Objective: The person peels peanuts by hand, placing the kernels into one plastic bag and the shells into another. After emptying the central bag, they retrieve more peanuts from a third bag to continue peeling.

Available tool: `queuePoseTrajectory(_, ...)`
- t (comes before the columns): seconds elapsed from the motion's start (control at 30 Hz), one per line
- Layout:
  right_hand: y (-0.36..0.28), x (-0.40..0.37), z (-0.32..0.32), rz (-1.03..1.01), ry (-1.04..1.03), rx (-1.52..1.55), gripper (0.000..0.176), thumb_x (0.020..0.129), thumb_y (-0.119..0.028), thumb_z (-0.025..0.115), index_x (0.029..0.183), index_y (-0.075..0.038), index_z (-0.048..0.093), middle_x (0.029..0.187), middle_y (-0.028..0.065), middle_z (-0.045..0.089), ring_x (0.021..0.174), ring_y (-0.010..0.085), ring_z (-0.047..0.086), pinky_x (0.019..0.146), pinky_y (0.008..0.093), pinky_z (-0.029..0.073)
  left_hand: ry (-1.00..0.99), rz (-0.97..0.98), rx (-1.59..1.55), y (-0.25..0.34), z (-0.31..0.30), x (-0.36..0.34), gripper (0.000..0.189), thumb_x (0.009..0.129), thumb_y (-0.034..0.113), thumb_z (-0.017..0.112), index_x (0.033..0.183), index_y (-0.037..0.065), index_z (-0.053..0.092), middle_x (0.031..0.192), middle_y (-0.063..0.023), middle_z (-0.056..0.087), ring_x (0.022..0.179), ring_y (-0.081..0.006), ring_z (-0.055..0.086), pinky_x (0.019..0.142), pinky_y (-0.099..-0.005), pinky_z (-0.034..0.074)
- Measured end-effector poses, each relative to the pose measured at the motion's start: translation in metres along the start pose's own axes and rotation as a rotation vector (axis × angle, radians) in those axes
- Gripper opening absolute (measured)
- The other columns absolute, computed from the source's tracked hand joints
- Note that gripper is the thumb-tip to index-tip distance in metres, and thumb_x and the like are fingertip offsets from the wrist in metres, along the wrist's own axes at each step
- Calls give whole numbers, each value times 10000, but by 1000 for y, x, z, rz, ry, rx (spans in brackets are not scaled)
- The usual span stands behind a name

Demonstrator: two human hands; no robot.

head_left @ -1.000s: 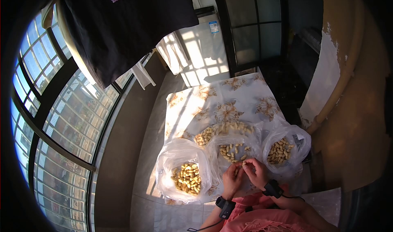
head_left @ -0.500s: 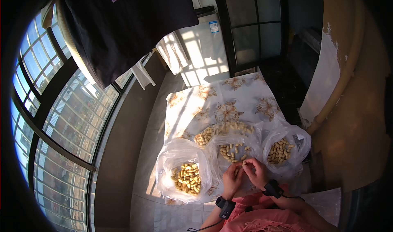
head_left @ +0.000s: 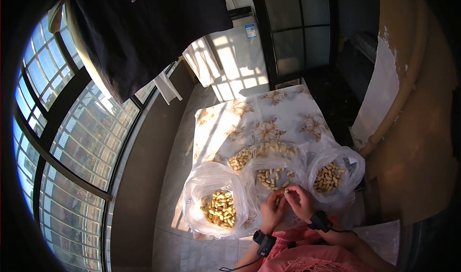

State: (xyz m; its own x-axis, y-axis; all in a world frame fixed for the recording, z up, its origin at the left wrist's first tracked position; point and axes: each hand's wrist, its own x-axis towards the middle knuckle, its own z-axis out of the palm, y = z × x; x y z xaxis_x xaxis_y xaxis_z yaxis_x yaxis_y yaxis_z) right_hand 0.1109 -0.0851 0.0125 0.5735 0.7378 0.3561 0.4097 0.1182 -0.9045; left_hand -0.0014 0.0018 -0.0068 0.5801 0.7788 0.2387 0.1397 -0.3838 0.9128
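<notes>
My left hand (head_left: pixel 272 208) and my right hand (head_left: pixel 301 203) meet at the near side of the middle plastic bag (head_left: pixel 249 176). A peanut (head_left: pixel 286 191) shows at the fingertips of my right hand, whose fingers are pinched round it. My left hand's fingers are curled close beside it, and what they hold is too small to make out. Loose peanuts (head_left: pixel 269 176) lie in the middle bag, just beyond my hands. More peanuts (head_left: pixel 219 209) fill part of the left bag (head_left: pixel 194 200), and others (head_left: pixel 328 177) sit in the right bag (head_left: pixel 355 173).
The bags stand on a table with a flowered cloth (head_left: pixel 266 130). Behind them is another heap of peanuts (head_left: pixel 238 160) under clear plastic. Dark clothing (head_left: pixel 153 31) hangs at the upper left, near the windows (head_left: pixel 91 137). A pipe (head_left: pixel 398 104) runs down the right wall.
</notes>
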Motion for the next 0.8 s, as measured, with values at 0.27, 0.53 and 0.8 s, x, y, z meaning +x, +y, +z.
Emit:
queuePoseTrajectory(0.27, 2, 0, 0, 1, 2, -9, 155, 963, -153, 669, 1053, -32, 635, 858, 97, 675, 743, 197, 666, 658, 306, 512, 19, 28, -34, 2, 1, 1, 230, 888, 139, 733, 1095, 57, 678, 741, -101, 597, 609, -199, 556, 586, -326, 459)
queuePoseTrajectory(0.53, 4, -1, 2, 0, 11, 9, 146, 965, -149, 669, 1047, -34, 635, 850, 93, 671, 729, 185, 656, 646, 300, 504, 2, 12, -5, 5, -1, 0, 232, 885, 134, 734, 1098, 58, 680, 720, -96, 586, 592, -193, 549, 573, -325, 455)
queuePoseTrajectory(0.8, 4, -1, 2, -6, 14, 15, 143, 963, -140, 670, 1048, -32, 633, 854, 95, 671, 730, 184, 657, 644, 299, 506, 4, 14, 1, 7, -2, 0, 232, 883, 137, 736, 1094, 58, 682, 722, -99, 586, 596, -201, 549, 576, -329, 457)
